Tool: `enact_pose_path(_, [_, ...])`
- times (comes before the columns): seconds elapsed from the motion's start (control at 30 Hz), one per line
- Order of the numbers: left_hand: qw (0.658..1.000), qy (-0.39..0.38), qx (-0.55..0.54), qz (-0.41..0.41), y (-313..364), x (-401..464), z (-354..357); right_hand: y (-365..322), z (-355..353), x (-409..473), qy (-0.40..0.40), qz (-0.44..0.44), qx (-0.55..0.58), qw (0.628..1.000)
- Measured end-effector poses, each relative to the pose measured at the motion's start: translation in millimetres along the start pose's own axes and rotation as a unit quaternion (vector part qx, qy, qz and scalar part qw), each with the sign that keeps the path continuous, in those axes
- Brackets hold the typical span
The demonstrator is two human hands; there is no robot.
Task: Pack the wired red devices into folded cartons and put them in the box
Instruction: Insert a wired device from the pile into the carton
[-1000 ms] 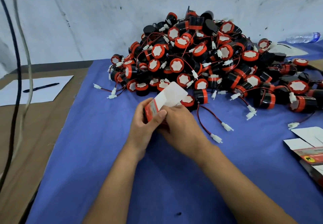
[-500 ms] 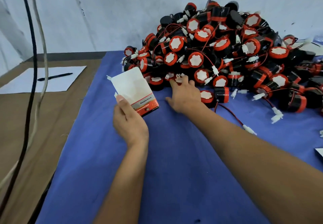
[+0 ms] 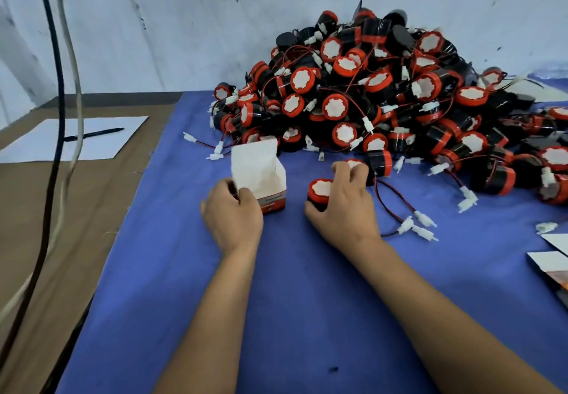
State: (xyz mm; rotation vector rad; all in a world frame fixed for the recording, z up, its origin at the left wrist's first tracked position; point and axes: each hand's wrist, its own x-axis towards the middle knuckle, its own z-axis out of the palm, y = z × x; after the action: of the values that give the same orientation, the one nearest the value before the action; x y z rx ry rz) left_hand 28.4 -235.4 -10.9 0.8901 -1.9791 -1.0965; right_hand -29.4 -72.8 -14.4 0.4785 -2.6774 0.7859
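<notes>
Now left hand (image 3: 231, 213) grips open carton (image 3: 259, 174); right hand (image 3: 343, 206) clutches 1 red device (image 3: 319, 191).

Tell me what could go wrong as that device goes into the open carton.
1. The device in the right hand trails red wires toward loose connectors; they may snag or hang outside the carton.
2. The left hand grips only the carton's base, so it could tip or crush.

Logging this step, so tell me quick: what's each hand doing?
Left hand: holding the open carton.
Right hand: gripping a red device.
</notes>
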Motion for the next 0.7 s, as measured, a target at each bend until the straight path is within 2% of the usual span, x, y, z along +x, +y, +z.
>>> enact_pose_path(0.07, [0.999, -0.022, 0.026, 0.008, 1.1, -2.6, 0.1, 6.5, -8.9, -2.3, -0.053, 0.023, -0.043, 0.997])
enact_pose_path(0.1, [0.999, -0.031, 0.032, 0.013, 1.6, -3.6, -0.1, 8.2, -15.5, -3.7, -0.063, 0.023, -0.02, 0.998])
enact_pose_path(0.17, [0.997, -0.059, 0.029, 0.027, 2.8, -6.4, 0.8, 8.1, -33.8, -9.1, -0.035, 0.0, 0.132, 0.991])
enact_pose_path(0.23, [0.995, -0.091, 0.01, 0.045, 3.8, -8.7, 4.6, -1.9, -55.3, -13.3, -0.006, -0.059, 0.286, 0.956])
enact_pose_path(0.33, [0.986, -0.145, 0.019, 0.08, 5.1, -13.8, 13.0, -33.4, -79.5, -17.9, -0.028, -0.187, 0.352, 0.917])
enact_pose_path(0.43, [0.983, -0.171, -0.003, 0.062, 5.9, -19.1, 17.6, -61.6, -80.3, -14.2, -0.082, -0.252, 0.307, 0.914])
enact_pose_path(0.53, [0.978, -0.184, -0.001, 0.103, 2.9, -21.4, 17.5, -63.1, -68.2, -7.4, -0.114, -0.224, 0.214, 0.944])
enact_pose_path(0.63, [0.974, -0.18, 0.004, 0.138, 3.8, -20.6, 13.8, -44.7, -62.6, -6.1, -0.083, -0.194, 0.158, 0.965])
enact_pose_path(0.7, [0.971, -0.182, -0.015, 0.156, 6.4, -20.2, 11.3, -34.3, -63.4, -6.6, -0.064, -0.185, 0.074, 0.978])
